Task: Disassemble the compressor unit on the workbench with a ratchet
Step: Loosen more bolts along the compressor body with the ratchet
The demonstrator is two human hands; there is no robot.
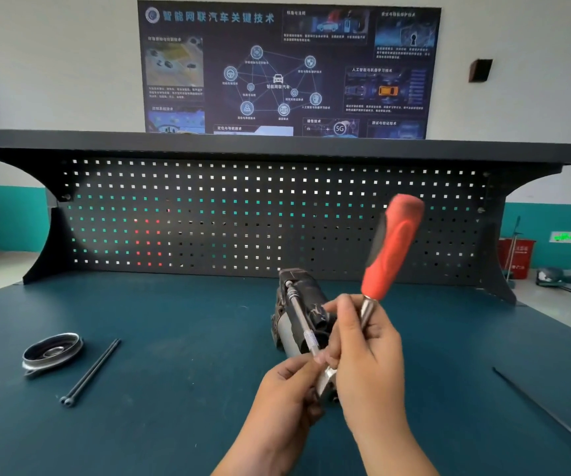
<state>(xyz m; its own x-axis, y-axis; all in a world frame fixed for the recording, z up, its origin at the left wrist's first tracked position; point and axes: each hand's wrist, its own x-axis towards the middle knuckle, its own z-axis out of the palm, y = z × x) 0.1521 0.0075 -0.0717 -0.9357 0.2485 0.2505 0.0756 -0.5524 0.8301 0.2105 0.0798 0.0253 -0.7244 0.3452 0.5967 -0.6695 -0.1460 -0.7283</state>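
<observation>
Compressor: centre frame, on worktop. Step in hand, as judged: loosening a bolt via extension. Left hand pinches the ratchet head; right hand grips its shank. Next move likely needs handle swings with the extension kept seated.

Soft, even indoor light, fairly bright, with no hard glare. The pegboard reads dark, and its holes glow white, teal and red from the room behind. Shadows on the surface are faint and soft-edged. The ratchet is smeared by blur along its red handle. The shelf bows down at both ends from the wide lens. The poster text is soft.
</observation>
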